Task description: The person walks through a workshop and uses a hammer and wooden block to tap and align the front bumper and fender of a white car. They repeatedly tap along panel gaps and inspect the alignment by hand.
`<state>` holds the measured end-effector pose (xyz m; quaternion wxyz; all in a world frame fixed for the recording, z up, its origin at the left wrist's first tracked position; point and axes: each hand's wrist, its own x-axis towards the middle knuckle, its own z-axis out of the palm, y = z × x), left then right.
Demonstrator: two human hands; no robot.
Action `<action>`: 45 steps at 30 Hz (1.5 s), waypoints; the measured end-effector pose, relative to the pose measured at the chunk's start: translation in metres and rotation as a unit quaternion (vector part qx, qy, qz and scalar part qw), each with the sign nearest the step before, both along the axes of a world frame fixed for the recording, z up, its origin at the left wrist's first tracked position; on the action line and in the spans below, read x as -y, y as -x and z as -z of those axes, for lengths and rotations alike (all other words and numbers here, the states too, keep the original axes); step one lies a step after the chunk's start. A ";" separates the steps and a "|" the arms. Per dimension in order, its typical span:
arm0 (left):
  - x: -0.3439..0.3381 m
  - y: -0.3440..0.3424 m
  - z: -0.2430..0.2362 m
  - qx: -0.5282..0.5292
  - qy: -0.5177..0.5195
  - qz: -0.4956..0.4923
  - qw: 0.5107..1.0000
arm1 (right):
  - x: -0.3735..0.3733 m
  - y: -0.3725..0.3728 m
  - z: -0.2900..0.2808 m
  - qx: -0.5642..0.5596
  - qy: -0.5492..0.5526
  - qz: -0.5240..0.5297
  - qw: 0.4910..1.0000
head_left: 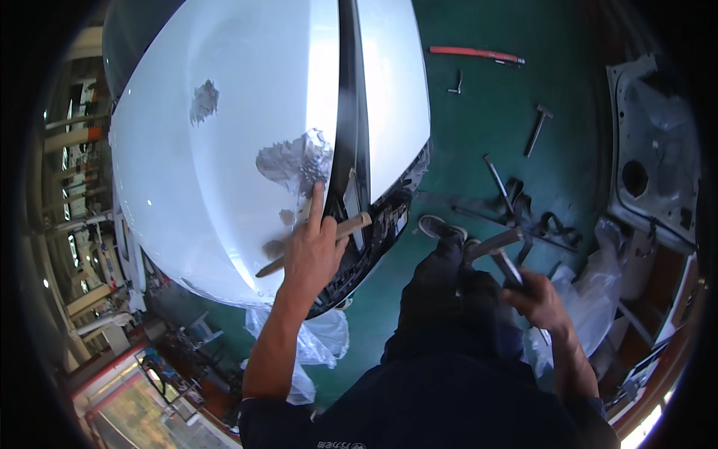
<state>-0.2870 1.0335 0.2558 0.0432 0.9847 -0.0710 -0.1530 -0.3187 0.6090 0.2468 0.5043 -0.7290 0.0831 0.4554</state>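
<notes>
A white car hood (232,161) fills the left and middle, with bare grey sanded patches on it. My left hand (313,251) is over the hood's near part, its index finger stretched out to the edge of the largest grey patch (288,163). The other fingers are curled round a flat wooden stick (354,225), which pokes out on both sides of the hand. A smaller grey patch (204,102) lies farther up the hood. Off to the right, beside my leg, my right hand (540,299) grips a hammer (496,245) by its handle, the head raised toward the hood side.
On the green floor lie a red bar (476,52), a small metal tool (457,82), another hammer (538,130), a metal rod (496,179) and dark straps (557,227). A car door panel (652,150) stands at right, above clear plastic sheeting (591,299). Shelving (75,161) lines the left.
</notes>
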 end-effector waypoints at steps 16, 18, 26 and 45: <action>0.012 -0.047 -0.010 -0.079 -0.126 0.090 0.985 | 0.008 0.180 0.075 -0.093 0.074 0.230 0.966; 0.004 -0.036 -0.009 -0.091 -0.128 0.114 0.981 | -0.012 0.185 0.087 -0.095 0.055 0.260 0.959; -0.009 -0.028 -0.010 -0.126 -0.103 0.107 0.981 | -0.078 0.181 0.123 -0.116 0.013 0.279 0.953; -0.020 0.009 -0.013 -0.123 -0.061 0.104 0.985 | -0.067 0.196 0.118 -0.076 0.084 0.246 0.963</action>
